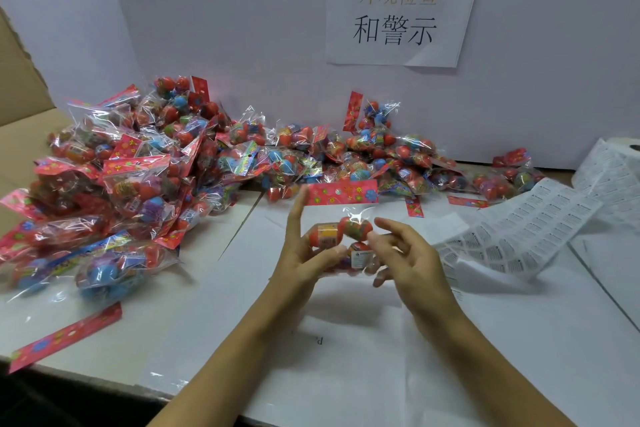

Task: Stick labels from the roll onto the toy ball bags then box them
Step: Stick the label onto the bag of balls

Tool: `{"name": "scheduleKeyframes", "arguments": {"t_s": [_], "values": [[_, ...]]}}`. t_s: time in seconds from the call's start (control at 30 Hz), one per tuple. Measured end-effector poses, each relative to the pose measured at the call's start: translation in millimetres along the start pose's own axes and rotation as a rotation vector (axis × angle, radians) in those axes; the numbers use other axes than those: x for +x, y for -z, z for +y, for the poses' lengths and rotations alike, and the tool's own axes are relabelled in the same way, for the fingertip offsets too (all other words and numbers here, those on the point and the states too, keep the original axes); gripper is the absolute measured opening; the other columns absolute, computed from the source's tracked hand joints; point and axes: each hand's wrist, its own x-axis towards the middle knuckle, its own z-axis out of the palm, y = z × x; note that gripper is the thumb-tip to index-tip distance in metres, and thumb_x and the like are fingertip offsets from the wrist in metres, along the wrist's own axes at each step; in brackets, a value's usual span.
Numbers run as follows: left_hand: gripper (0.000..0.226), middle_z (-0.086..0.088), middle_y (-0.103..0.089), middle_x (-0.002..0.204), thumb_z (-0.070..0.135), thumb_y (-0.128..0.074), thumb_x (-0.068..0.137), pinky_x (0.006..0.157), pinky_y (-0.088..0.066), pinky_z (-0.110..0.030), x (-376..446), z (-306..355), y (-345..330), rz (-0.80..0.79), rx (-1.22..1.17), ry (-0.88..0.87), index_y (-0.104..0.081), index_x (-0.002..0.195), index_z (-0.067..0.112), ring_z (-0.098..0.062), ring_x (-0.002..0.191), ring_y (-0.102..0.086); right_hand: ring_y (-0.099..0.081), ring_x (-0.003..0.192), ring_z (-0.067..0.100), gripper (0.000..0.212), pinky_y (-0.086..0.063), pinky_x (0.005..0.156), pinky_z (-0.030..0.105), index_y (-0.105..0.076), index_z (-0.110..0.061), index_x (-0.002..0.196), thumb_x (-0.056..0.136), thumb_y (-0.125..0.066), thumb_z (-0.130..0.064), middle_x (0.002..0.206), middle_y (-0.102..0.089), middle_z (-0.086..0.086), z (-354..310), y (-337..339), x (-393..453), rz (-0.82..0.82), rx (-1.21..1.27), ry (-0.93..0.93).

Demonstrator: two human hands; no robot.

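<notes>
1 clear crinkly bag (346,236) w/ round red balls, red floral card header on top, held up between both hands. Left hand (304,253): thumb curled under the bag, index straight up behind it. Right hand (408,253): thumb + index pinch the bag's right side, other fingers spread loose. 1 white rectangular label (362,258) on the bag, just left of right thumb. Label sheet (519,232), matte white, small rectangles in rows, right of right fingers. Glossy bag pile (156,166) beyond left fingers, too many to count.
</notes>
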Motion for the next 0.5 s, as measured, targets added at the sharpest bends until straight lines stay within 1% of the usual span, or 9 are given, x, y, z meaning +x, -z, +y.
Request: {"name": "scheduleKeyframes", "arguments": {"t_s": [0.07, 0.1, 0.17, 0.2, 0.23, 0.3, 0.37, 0.4, 0.5], "values": [[0.089, -0.005, -0.074, 0.123, 0.032, -0.072, 0.091, 0.086, -0.059, -0.032, 0.1, -0.7, -1.9, -0.009, -0.038, 0.059, -0.014, 0.141, 0.077, -0.029, 0.112, -0.072, -0.07, 0.072, 0.023, 0.029, -0.054, 0.056, 0.026, -0.07, -0.025, 0.11, 0.084, -0.077, -0.035, 0.085, -0.073, 0.004, -1.6, 1.5, 0.3, -0.096, -0.08, -0.008], [0.083, -0.003, -0.069, 0.133, 0.038, -0.071, 0.091, 0.09, -0.059, -0.035, 0.4, 0.1, -3.6, -0.008, -0.034, 0.07, -0.017, 0.138, 0.081, -0.026, 0.117, -0.07, -0.07, 0.073, 0.027, 0.026, -0.053, 0.057, 0.025, -0.072, -0.021, 0.105, 0.082, -0.078, -0.033, 0.084, -0.074, 0.008, -3.2, 2.0, 0.9, -0.107, -0.068, 0.002], [0.06, -0.003, -0.048, 0.157, 0.048, -0.067, 0.088, 0.105, -0.052, -0.046, 2.1, 1.9, -6.8, 0.022, -0.007, 0.047, -0.037, 0.128, 0.081, -0.023, 0.128, -0.063, -0.071, 0.076, 0.032, 0.026, -0.054, 0.059, 0.025, -0.074, -0.018, 0.1, 0.079, -0.078, -0.032, 0.084, -0.076, 0.013, -8.2, 7.5, 2.7, -0.044, 0.037, 0.032], [0.052, 0.0, -0.046, 0.158, 0.048, -0.066, 0.088, 0.11, -0.048, -0.048, 2.6, 1.8, -7.3, 0.039, 0.004, 0.023, -0.046, 0.13, 0.072, -0.02, 0.131, -0.061, -0.072, 0.077, 0.029, 0.028, -0.055, 0.06, 0.026, -0.074, -0.017, 0.1, 0.077, -0.077, -0.033, 0.085, -0.076, 0.012, -11.8, 12.1, 4.6, 0.019, 0.129, 0.03], [0.05, 0.005, -0.054, 0.15, 0.048, -0.066, 0.088, 0.112, -0.048, -0.047, 1.5, 1.0, -6.9, 0.045, 0.075, -0.014, -0.051, 0.135, 0.058, -0.016, 0.13, -0.06, -0.074, 0.079, 0.026, 0.03, -0.055, 0.061, 0.026, -0.073, -0.016, 0.101, 0.076, -0.075, -0.034, 0.087, -0.077, 0.01, -16.0, 17.0, 7.0, 0.086, 0.22, 0.015], [0.039, 0.01, -0.069, 0.126, 0.042, -0.066, 0.089, 0.103, -0.053, -0.044, -2.0, 0.4, -6.9, 0.014, 0.378, -0.158, -0.065, 0.125, 0.028, -0.012, 0.121, -0.064, -0.074, 0.081, 0.021, 0.035, -0.057, 0.062, 0.026, -0.072, -0.015, 0.102, 0.073, -0.076, -0.035, 0.089, -0.076, 0.006, -20.4, 26.6, 11.1, 0.206, 0.372, -0.004], [0.019, 0.004, -0.072, 0.114, 0.025, -0.07, 0.091, 0.094, -0.055, -0.044, -6.5, -8.3, -11.7, -0.093, 0.611, -0.31, -0.075, 0.105, 0.013, -0.012, 0.111, -0.068, -0.073, 0.079, 0.018, 0.033, -0.058, 0.065, 0.026, -0.072, -0.015, 0.099, 0.073, -0.081, -0.032, 0.088, -0.076, 0.004, -20.6, 33.0, 12.3, 0.319, 0.42, 0.043], [0.016, 0.003, -0.071, 0.117, 0.019, -0.071, 0.092, 0.097, -0.054, -0.04, -8.4, -10.8, -15.7, -0.181, 0.672, -0.338, -0.076, 0.105, 0.012, -0.01, 0.112, -0.067, -0.073, 0.079, 0.017, 0.029, -0.058, 0.067, 0.026, -0.072, -0.016, 0.098, 0.075, -0.084, -0.029, 0.089, -0.076, 0.005, -19.9, 33.8, 12.6, 0.352, 0.406, 0.074], [0.023, 0.008, -0.065, 0.135, 0.032, -0.069, 0.096, 0.106, -0.04, -0.016, -11.0, -11.0, -28.3, -0.475, 0.837, -0.402, -0.076, 0.116, 0.023, -0.004, 0.124, -0.057, -0.072, 0.083, 0.023, 0.027, -0.058, 0.071, 0.027, -0.074, -0.014, 0.104, 0.08, -0.081, -0.024, 0.097, -0.076, 0.012, -18.1, 29.1, 11.5, 0.294, 0.341, 0.108]]}}
